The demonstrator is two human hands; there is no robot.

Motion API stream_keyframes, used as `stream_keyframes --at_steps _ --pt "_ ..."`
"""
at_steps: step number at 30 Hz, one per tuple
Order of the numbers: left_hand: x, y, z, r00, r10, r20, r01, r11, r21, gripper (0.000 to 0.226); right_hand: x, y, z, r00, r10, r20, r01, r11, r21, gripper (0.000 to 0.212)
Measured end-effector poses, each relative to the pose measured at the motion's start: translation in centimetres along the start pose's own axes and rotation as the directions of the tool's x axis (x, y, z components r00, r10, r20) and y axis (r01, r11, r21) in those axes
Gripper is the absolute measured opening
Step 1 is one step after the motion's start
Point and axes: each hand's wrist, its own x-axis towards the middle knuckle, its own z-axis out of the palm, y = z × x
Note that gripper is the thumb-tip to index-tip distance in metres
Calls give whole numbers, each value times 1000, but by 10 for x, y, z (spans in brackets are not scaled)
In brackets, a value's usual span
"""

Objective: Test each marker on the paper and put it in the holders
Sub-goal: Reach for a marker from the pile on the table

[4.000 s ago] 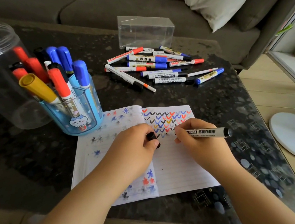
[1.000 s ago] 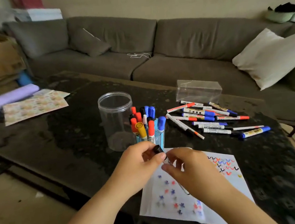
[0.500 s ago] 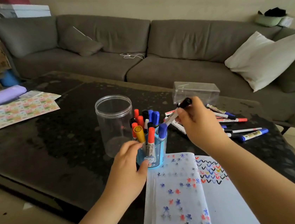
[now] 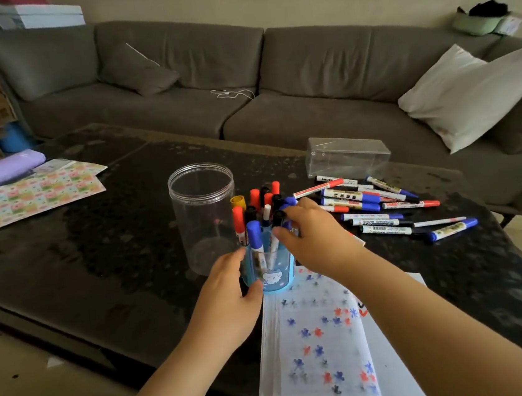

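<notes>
A blue see-through holder (image 4: pixel 275 276) stands near the table's front edge, packed with several upright markers with red, blue, black and yellow caps. My left hand (image 4: pixel 229 299) grips the holder's left side. My right hand (image 4: pixel 314 235) reaches over the holder's right rim and pinches a black-capped marker (image 4: pixel 278 220) that stands in it. The white paper (image 4: pixel 328 343), dotted with red, blue and black test marks, lies just in front of the holder, partly under my right forearm. A loose pile of markers (image 4: pixel 375 209) lies to the right.
An empty clear round jar (image 4: pixel 204 215) stands just left of and behind the holder. A clear rectangular box (image 4: pixel 347 155) sits behind the marker pile. Patterned sheets (image 4: pixel 36 194) lie at the table's far left. A grey sofa (image 4: pixel 239 79) with a white pillow (image 4: pixel 468 89) lies beyond.
My right hand carried the capped black marker down from above the pile into the blue holder. My left hand closed round the holder's side.
</notes>
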Motion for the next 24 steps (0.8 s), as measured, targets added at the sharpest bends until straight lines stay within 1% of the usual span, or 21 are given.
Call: stream_keyframes --at_steps 1,3,5,8,11,13,15,17,20,24 --pt "0 0 1 1000 -11 -16 11 1000 11 50 -1 1 0 1000 -9 -10 9 1000 22 32" --pt "-1 4 5 999 -20 -41 21 999 26 36 -6 5 -1 998 -12 -64 18 995 97 33" --pt "-2 11 10 1000 -5 -26 6 1000 24 20 -14 15 -3 990 37 -137 -11 983 184 29" --pt "0 25 23 999 47 27 -47 999 1 12 -29 44 -4 967 199 -159 -156 957 246 21" --pt "9 41 41 996 79 35 -78 997 -26 14 -37 78 -2 926 365 -101 -332 911 243 25" --pt "16 49 55 994 106 41 -105 994 -22 17 -38 100 1 901 427 -72 -407 891 199 29" --pt "21 51 69 992 118 36 -118 993 -17 17 -35 118 4 900 430 -72 -420 900 116 35" --pt "25 48 81 993 113 26 -113 994 -6 16 -28 132 8 910 408 -70 -407 913 33 41" --pt "35 45 89 994 110 19 -111 992 61 18 -6 144 17 927 370 -56 -374 922 -101 47" --pt "44 46 86 994 102 -23 -101 993 56 17 25 151 29 951 303 -66 -308 900 -308 44"
